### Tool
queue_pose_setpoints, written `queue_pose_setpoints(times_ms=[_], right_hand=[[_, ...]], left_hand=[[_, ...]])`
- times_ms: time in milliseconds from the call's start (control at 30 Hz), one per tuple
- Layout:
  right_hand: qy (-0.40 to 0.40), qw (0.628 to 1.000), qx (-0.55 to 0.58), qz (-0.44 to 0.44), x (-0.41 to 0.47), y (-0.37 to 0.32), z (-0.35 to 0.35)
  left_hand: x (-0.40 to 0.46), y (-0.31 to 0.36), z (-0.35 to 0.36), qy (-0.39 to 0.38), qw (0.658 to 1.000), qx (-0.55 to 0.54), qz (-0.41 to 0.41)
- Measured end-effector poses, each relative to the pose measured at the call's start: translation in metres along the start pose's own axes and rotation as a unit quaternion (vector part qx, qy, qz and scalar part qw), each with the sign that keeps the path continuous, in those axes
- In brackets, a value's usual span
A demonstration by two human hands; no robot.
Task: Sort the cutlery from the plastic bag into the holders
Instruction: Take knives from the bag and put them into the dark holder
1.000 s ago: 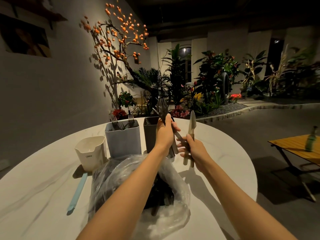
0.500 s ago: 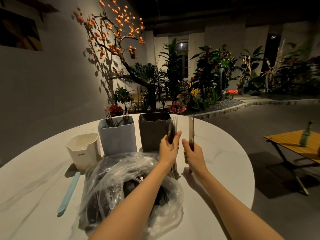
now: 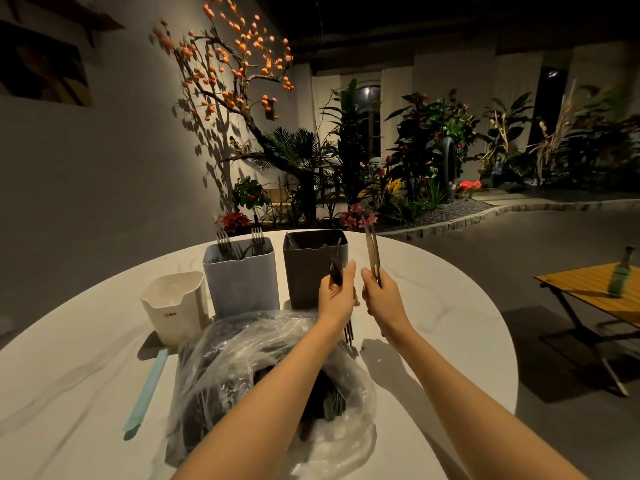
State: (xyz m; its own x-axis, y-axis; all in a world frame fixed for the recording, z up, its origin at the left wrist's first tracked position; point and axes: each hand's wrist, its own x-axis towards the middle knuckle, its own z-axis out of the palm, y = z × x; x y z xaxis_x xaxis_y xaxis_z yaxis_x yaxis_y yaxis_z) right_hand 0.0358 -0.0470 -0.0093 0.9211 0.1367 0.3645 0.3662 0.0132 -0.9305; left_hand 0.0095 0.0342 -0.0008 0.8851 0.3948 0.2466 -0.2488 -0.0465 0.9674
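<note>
Looking nearest first, I see the plastic bag (image 3: 263, 382) on the table (image 3: 433, 341), crumpled and clear, with dark cutlery left inside, so I judge much sorting remains. Above it my left hand (image 3: 337, 296) grips a bundle of dark pieces (image 3: 336, 271) and my right hand (image 3: 382, 299) grips two slim tan knives (image 3: 373, 254) upright. Beyond, the blue holder (image 3: 242, 282) already has forks, the dark holder (image 3: 308, 268) some pieces; the white holder (image 3: 173, 306) shows nothing inside.

Head-worn view, forward-down onto table (image 3: 433, 306).
</note>
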Motion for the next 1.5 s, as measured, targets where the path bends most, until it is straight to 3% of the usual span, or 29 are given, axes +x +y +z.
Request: queue_pose_setpoints(times_ms=[367, 500, 800, 933, 1100, 1267, 1500], right_hand=[[-0.022, 0.998, -0.064, -0.014, 0.034, -0.049, 0.039], [0.012, 0.994, -0.103, -0.033, 0.048, -0.06, 0.05], [0.1, 0.993, -0.021, -0.055, 0.074, -0.077, 0.063], [0.082, 0.988, -0.114, -0.058, 0.081, -0.069, 0.066], [0.046, 0.957, -0.277, -0.075, 0.085, -0.063, 0.07], [-0.014, 0.929, -0.364, -0.063, 0.085, -0.067, 0.078], [-0.008, 0.946, -0.302, -0.117, 0.074, -0.076, 0.096]], left_hand=[[0.034, 0.041, -0.04, 0.085, 0.996, 0.01, -0.013], [0.047, 0.045, -0.058, 0.126, 0.991, 0.042, -0.011], [0.063, 0.061, -0.075, 0.152, 0.984, 0.097, 0.013], [0.07, 0.06, -0.08, 0.161, 0.976, 0.146, 0.012], [0.071, 0.057, -0.088, 0.169, 0.966, 0.198, -0.01], [0.067, 0.068, -0.096, 0.171, 0.959, 0.226, -0.001], [0.07, 0.074, -0.115, 0.19, 0.946, 0.264, 0.002]])
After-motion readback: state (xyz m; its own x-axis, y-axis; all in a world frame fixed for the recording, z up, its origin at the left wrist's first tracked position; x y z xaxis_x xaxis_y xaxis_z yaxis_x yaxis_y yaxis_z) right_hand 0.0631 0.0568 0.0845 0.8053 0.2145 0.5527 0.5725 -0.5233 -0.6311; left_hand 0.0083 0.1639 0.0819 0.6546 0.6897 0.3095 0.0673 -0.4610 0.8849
